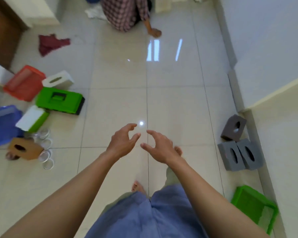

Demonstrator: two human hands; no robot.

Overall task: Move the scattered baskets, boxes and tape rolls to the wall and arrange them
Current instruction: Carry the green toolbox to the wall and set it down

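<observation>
Task partly done, by my read. Three grey boxes [234, 129] sit on the right by the wall [273, 40]: one tilted on its own, two touching side by side just nearer. A green basket [255, 206] lies near right, also along the wall.

Left to move, all clustered on the left side, well apart from that wall:
- orange basket [24, 83], far end of the cluster
- white box [58, 80] just beside it
- green box [60, 100] with a dark handle recess
- white-and-green box [33, 121], tilted
- blue basket [2, 124] at the left edge, partly cut off
- brown box [24, 148], near end
- tape rolls [46, 152], several clear ones in a loose line beside the brown box

So most of the pile is not yet shifted, and the grey boxes look placed but not neatly lined up.

Left hand [122, 141] and right hand [159, 146] hang over the middle of the floor, close together, holding nothing. Fingers [135, 137] spread wide and lightly curved on both.

Floor [119, 74]: glossy pale tiles, light reflections, some blur. White walls with a skirting strip on the right. A maroon cloth [50, 43] lies far left. Another person [124, 12] in checked clothing sits on the floor at the far end, one hand on the tiles.
</observation>
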